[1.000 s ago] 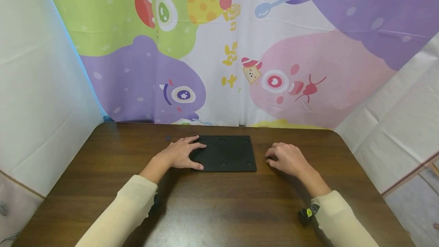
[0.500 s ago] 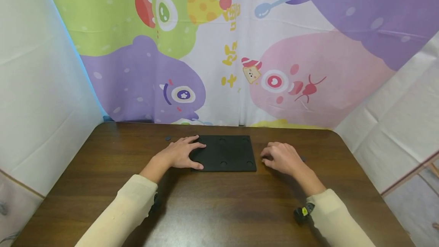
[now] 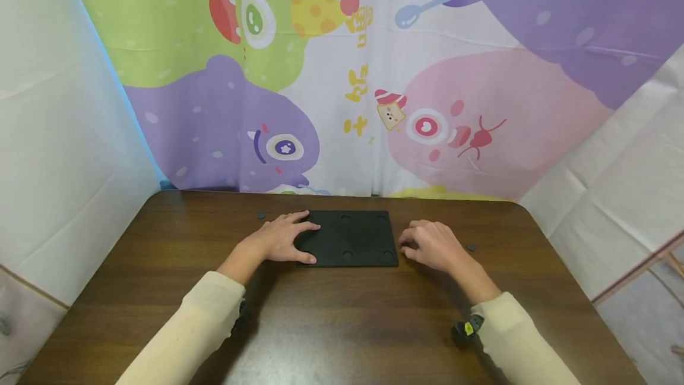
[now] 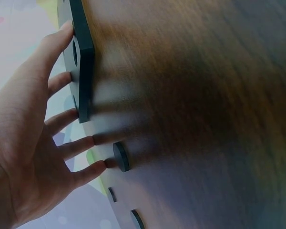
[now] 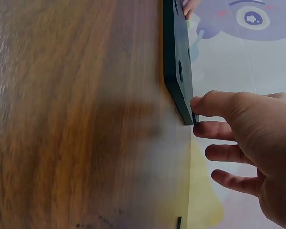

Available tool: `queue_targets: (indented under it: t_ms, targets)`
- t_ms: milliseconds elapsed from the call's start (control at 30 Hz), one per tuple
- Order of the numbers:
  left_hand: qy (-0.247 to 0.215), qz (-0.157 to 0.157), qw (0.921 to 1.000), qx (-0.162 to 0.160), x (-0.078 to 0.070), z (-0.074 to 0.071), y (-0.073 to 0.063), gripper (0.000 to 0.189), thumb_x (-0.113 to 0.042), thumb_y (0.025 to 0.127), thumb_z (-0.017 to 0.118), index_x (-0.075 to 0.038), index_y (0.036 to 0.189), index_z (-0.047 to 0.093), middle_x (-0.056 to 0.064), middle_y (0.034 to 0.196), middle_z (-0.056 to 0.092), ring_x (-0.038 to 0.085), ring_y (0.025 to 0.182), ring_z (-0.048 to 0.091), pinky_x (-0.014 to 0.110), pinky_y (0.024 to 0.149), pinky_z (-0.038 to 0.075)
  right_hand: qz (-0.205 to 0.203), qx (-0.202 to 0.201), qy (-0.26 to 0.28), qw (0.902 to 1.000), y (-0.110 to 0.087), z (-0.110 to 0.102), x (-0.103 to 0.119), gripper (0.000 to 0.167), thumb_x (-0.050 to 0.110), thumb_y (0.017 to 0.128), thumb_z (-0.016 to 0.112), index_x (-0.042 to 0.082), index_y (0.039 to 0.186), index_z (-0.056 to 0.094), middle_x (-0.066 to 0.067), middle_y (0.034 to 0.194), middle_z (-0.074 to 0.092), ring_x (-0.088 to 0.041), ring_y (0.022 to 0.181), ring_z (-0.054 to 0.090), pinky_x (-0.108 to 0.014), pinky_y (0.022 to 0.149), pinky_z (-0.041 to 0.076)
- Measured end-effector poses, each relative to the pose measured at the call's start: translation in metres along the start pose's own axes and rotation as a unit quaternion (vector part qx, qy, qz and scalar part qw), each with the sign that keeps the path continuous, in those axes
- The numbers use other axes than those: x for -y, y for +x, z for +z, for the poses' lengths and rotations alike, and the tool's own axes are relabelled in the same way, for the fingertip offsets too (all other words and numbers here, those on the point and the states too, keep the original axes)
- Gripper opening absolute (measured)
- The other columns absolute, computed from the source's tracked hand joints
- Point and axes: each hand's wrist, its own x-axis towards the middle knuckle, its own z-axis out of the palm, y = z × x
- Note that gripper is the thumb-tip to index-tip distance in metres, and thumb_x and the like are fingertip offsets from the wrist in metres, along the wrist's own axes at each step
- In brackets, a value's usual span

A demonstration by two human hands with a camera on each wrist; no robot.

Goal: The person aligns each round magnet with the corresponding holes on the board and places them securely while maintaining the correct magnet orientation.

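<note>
A flat black rectangular board (image 3: 358, 236) with several shallow round recesses lies on the table. My left hand (image 3: 280, 239) rests over its left end with fingers spread, the thumb and some fingertips touching the board. At the board's right edge is my right hand (image 3: 433, 244). In the right wrist view, the right hand's thumb and index finger pinch a small dark disc (image 5: 195, 118), mostly hidden by the fingers, close to the board's corner. Near the left hand's little finger, the left wrist view shows a black disc (image 4: 120, 156) on the table.
Another dark disc (image 3: 471, 247) lies on the brown wooden table (image 3: 342, 325), right of the right hand. A disc (image 3: 261, 215) sits beyond the left hand. A cartoon-printed curtain (image 3: 342, 76) hangs behind the table.
My right hand has moved left to the board's right edge, uncovering a disc on the table behind it. The left hand and the board have stayed in place.
</note>
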Motion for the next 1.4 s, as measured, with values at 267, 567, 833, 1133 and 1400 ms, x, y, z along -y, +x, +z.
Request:
queue_targets:
  t_ms: [267, 567, 833, 1133, 1400]
  targets:
    - [0.009, 0.022, 0.9993, -0.029, 0.026, 0.018, 0.015, 0.097, -0.089, 0.088, 0.072, -0.036, 0.167, 0.055, 0.014, 0.187, 0.032, 0.059, 0.165, 0.037, 0.094, 0.118, 0.033, -0.015, -0.012, -0.001, 0.9998, 0.005, 0.001, 0.007, 0.009, 0.020, 0.095, 0.091, 0.019, 0.103, 0.089, 0.004, 0.095, 0.077, -0.009, 0.075, 0.065, -0.027, 0.064, 0.053]
    - [-0.002, 0.005, 1.0000, -0.006, -0.003, 0.001, -0.003, 0.086, -0.061, 0.096, 0.082, -0.022, 0.168, 0.055, 0.021, 0.186, 0.032, 0.060, 0.167, 0.035, 0.091, 0.124, 0.030, -0.028, -0.019, 0.004, 0.9994, 0.007, 0.005, 0.017, 0.011, 0.021, 0.095, 0.092, 0.017, 0.104, 0.090, 0.003, 0.095, 0.078, -0.012, 0.077, 0.069, -0.026, 0.065, 0.056]
    - [-0.004, 0.020, 0.9994, -0.028, 0.034, 0.025, 0.022, 0.097, -0.085, 0.086, 0.078, -0.034, 0.166, 0.057, 0.015, 0.187, 0.033, 0.059, 0.166, 0.036, 0.094, 0.119, 0.032, -0.032, -0.019, 0.007, 0.9993, 0.010, 0.003, 0.024, 0.010, 0.021, 0.095, 0.091, 0.017, 0.104, 0.089, 0.002, 0.096, 0.079, -0.013, 0.076, 0.070, -0.025, 0.064, 0.054]
    - [-0.003, 0.022, 0.9996, -0.019, 0.021, 0.014, 0.011, 0.095, -0.081, 0.088, 0.080, -0.031, 0.165, 0.058, 0.018, 0.185, 0.035, 0.061, 0.164, 0.039, 0.094, 0.117, 0.034, -0.038, -0.009, 0.004, 0.9992, 0.009, 0.007, 0.026, 0.010, 0.023, 0.096, 0.091, 0.018, 0.104, 0.089, 0.002, 0.097, 0.079, -0.010, 0.071, 0.067, -0.022, 0.060, 0.050]
    - [-0.004, 0.006, 0.9999, -0.012, -0.001, 0.001, -0.002, 0.088, -0.064, 0.094, 0.082, -0.023, 0.167, 0.056, 0.021, 0.185, 0.033, 0.060, 0.166, 0.036, 0.092, 0.122, 0.031, -0.038, -0.010, 0.002, 0.9992, 0.010, 0.008, 0.027, 0.009, 0.022, 0.096, 0.091, 0.018, 0.104, 0.090, 0.002, 0.097, 0.079, -0.011, 0.073, 0.068, -0.021, 0.060, 0.049]
